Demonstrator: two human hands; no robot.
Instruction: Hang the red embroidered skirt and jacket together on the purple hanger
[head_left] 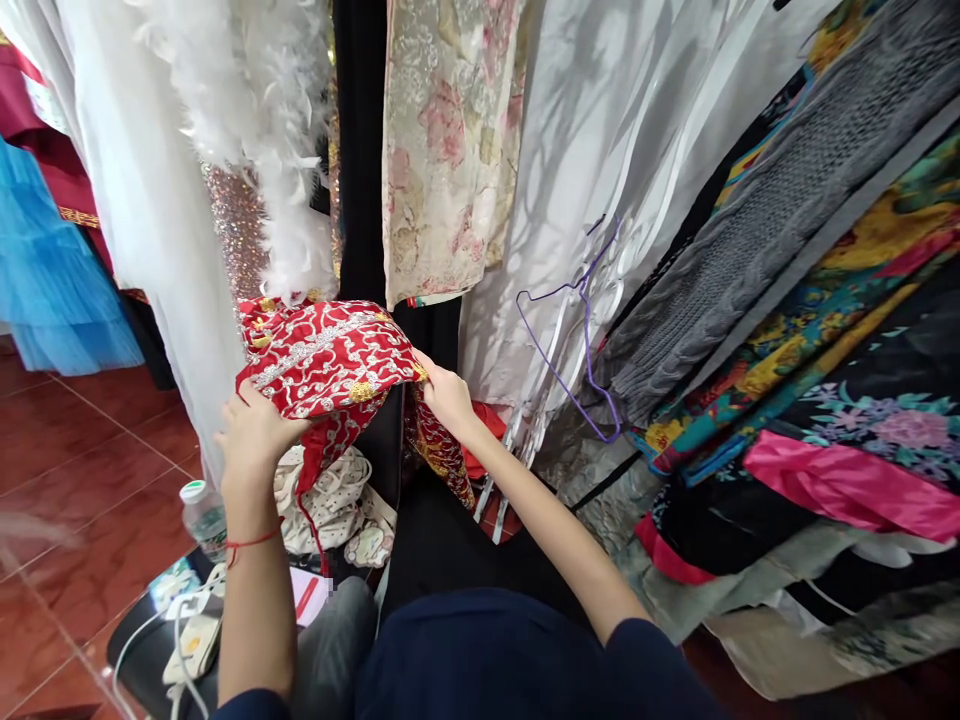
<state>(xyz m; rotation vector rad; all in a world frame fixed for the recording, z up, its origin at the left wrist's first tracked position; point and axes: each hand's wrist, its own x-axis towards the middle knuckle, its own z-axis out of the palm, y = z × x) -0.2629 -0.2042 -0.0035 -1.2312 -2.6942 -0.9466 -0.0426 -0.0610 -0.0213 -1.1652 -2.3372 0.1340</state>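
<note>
A red garment (337,355) with silver embroidery and gold patches is stretched out between my two hands. My left hand (259,430) grips its near left edge, and a red cord hangs down beside it. The right hand (446,400) pinches the garment's right corner, where another embroidered part (442,455) with gold trim drops below. What the garment's exact kind is, I cannot tell. Just behind it, white feather trim (289,210) hangs close to the cloth.
A purple hanger (581,340) hangs to the right, among white straps. Floral cloth (450,150), grey knitwear (780,200) and other clothes surround me. At lower left are a bottle (202,515), a white cable (150,625) and spotted cream cloth (330,500).
</note>
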